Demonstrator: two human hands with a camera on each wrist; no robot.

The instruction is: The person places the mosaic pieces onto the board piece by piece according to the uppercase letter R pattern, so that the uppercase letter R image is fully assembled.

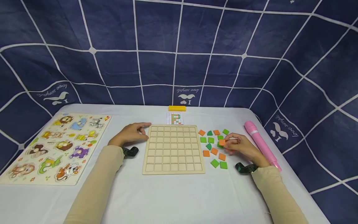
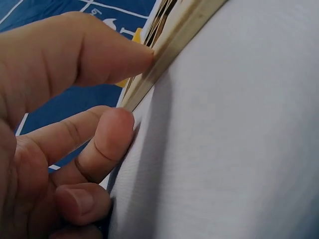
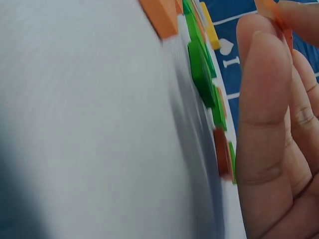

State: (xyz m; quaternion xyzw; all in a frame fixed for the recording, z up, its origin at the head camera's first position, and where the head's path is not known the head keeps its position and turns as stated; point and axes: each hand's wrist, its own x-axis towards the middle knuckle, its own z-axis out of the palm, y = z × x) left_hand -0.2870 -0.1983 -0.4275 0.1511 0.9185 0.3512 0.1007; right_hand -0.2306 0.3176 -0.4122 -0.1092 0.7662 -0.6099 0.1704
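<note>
The grid board (image 1: 174,148), pale and wooden, lies flat on the white worktop (image 1: 167,199), in front of the person; its cells hold no tiles. The left hand (image 1: 129,133) is at the board's left edge, fingers loosely extended and not clenched; the thumb touches the rim in the left wrist view, and the index finger reaches the far left corner. The right hand (image 1: 242,147) pinches an orange tile (image 1: 222,142) between thumb and fingers, over the loose pieces to the right of the board.

The loose pieces comprise orange squares (image 1: 206,153), light green squares (image 1: 223,165) and dark green pieces (image 1: 209,133) with a curved edge; they lie scattered near the board's right side. A pattern card (image 1: 175,118) lies just beyond the board's far edge, with a yellow block (image 1: 177,108) behind it. A pink microphone-shaped item (image 1: 262,143) lies right of the right hand. An animal puzzle (image 1: 65,159) lies at far left, well apart from the board. A dark blue cloth (image 1: 156,68) with white lines hangs behind the worktop.
</note>
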